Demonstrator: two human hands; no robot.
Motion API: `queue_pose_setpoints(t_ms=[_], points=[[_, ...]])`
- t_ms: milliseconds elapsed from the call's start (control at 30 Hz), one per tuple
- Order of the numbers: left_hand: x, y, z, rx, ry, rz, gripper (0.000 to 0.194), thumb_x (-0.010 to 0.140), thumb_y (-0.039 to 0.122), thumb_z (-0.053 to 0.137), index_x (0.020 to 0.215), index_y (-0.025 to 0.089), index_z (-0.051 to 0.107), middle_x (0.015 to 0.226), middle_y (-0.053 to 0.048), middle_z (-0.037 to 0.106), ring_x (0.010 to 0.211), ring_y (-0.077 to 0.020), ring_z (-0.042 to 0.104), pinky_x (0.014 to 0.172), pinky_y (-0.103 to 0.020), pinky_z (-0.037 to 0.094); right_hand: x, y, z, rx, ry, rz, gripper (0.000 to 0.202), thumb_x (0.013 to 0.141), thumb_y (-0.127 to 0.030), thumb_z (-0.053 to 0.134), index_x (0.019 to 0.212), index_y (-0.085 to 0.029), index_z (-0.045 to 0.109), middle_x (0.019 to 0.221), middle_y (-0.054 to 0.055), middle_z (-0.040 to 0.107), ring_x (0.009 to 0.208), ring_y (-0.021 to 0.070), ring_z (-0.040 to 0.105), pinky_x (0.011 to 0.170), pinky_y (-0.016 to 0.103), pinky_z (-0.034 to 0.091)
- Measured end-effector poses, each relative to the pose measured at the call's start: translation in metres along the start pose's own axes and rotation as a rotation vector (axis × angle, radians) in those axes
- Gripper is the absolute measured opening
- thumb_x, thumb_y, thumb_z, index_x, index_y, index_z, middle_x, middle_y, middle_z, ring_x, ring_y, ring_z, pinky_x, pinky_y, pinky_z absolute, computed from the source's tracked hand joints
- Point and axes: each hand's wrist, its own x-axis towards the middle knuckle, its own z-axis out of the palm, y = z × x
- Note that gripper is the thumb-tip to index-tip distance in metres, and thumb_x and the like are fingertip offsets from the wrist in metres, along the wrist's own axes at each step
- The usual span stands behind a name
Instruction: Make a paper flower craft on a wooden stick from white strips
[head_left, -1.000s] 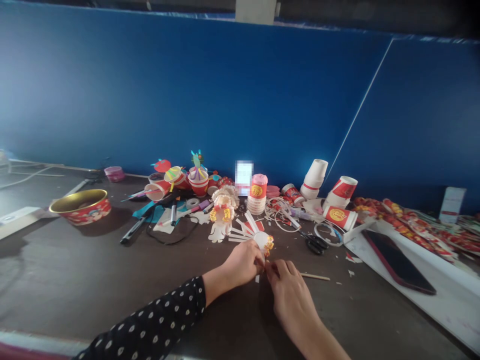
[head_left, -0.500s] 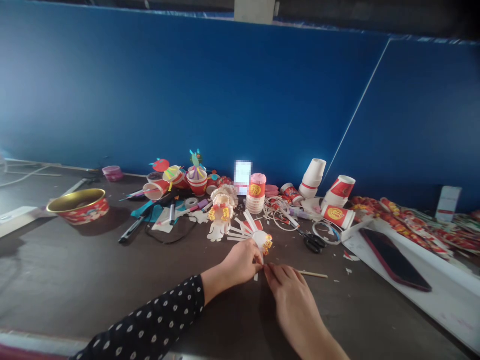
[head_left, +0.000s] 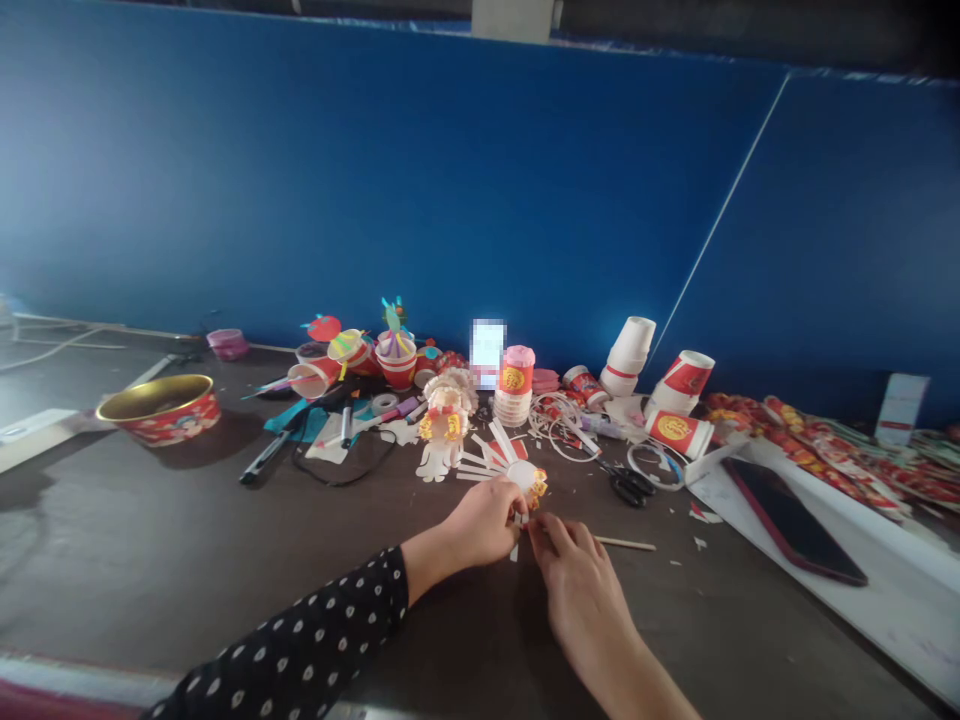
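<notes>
A cut paper cup lies on the dark table with its white strips fanned out to the left and upward. My left hand is closed on one strip at the cup's near side. The fingertips of my right hand are bent together and meet the same strip just right of the left fingers; what they pinch is too small to make out. A thin wooden stick lies beside the right hand, one end hidden behind it. Beyond the left hand sits a frilled paper figure.
Black scissors lie right of the cut cup. A phone rests on a white tray. A gold-lined bowl stands left, pens nearby. Stacked cups and paper scraps line the back.
The right fingers have lifted slightly and curled more at the strip. My left hand remains on the strip in nearly the same place. The view has shifted slightly.
</notes>
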Motion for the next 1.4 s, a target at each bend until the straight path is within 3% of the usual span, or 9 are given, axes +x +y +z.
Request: queue_pose_setpoints(t_ms=[267,433,667,867,1033,1200,1400], points=[[0.000,-0.001,0.000,0.005,-0.001,0.012,0.015,0.066,0.009,0.055,0.078,0.013,0.063,0.082,-0.007,0.062,0.075,-0.0187,0.059,0.066,-0.025,0.044,0.008,0.000,-0.001,0.004,0.030,-0.004,0.034,0.087,-0.012,0.039,0.117,-0.019,0.055,0.118,0.006,0.054,0.098,0.0219,0.047,0.085,0.034,0.037],[0.002,-0.004,0.001,0.009,-0.008,0.038,0.005,0.069,0.015,0.060,0.070,0.014,0.064,0.080,-0.006,0.061,0.073,-0.0181,0.058,0.065,-0.024,0.043,0.014,0.000,-0.002,-0.013,0.055,0.007,0.030,0.087,-0.011,0.038,0.108,-0.018,0.059,0.105,0.007,0.057,0.091,0.0218,0.047,0.076,0.033,0.038],[0.005,-0.002,0.002,-0.001,-0.004,0.027,0.011,0.070,0.010,0.059,0.068,0.014,0.069,0.074,-0.004,0.061,0.072,-0.0162,0.057,0.065,-0.023,0.041,0.012,-0.002,-0.001,-0.009,0.049,0.030,0.032,0.085,-0.007,0.038,0.106,-0.016,0.060,0.098,0.008,0.058,0.088,0.0215,0.049,0.077,0.033,0.037],[0.005,0.000,0.002,-0.014,0.012,0.033,0.013,0.071,0.011,0.058,0.064,0.014,0.070,0.072,-0.005,0.063,0.071,-0.0167,0.058,0.065,-0.024,0.043,-0.001,0.010,-0.004,0.164,0.081,-0.031,0.047,0.076,0.001,0.036,0.118,-0.015,0.052,0.104,0.008,0.061,0.097,0.0184,0.052,0.094,0.033,0.027],[0.006,-0.004,0.003,-0.060,0.009,0.044,0.012,0.068,0.010,0.060,0.069,0.015,0.071,0.078,-0.006,0.065,0.074,-0.0175,0.059,0.069,-0.025,0.044,-0.004,0.016,-0.011,0.259,0.073,0.009,0.047,0.070,0.004,0.034,0.107,-0.018,0.054,0.104,0.007,0.063,0.101,0.0170,0.053,0.097,0.035,0.020],[0.005,-0.008,0.006,-0.060,0.028,0.039,0.012,0.069,0.013,0.058,0.069,0.015,0.069,0.082,-0.006,0.064,0.076,-0.0180,0.058,0.071,-0.026,0.044,0.001,0.016,-0.016,0.236,0.009,-0.006,0.040,0.069,0.006,0.032,0.095,-0.015,0.054,0.089,0.007,0.064,0.088,0.0172,0.057,0.092,0.033,0.026],[0.003,-0.004,0.001,0.016,0.012,0.035,0.011,0.070,0.019,0.059,0.077,0.014,0.065,0.080,-0.005,0.061,0.075,-0.0182,0.056,0.069,-0.026,0.041,0.000,0.015,-0.014,0.160,0.025,-0.014,0.036,0.073,0.004,0.033,0.097,-0.015,0.053,0.089,0.008,0.063,0.087,0.0189,0.056,0.084,0.030,0.032]])
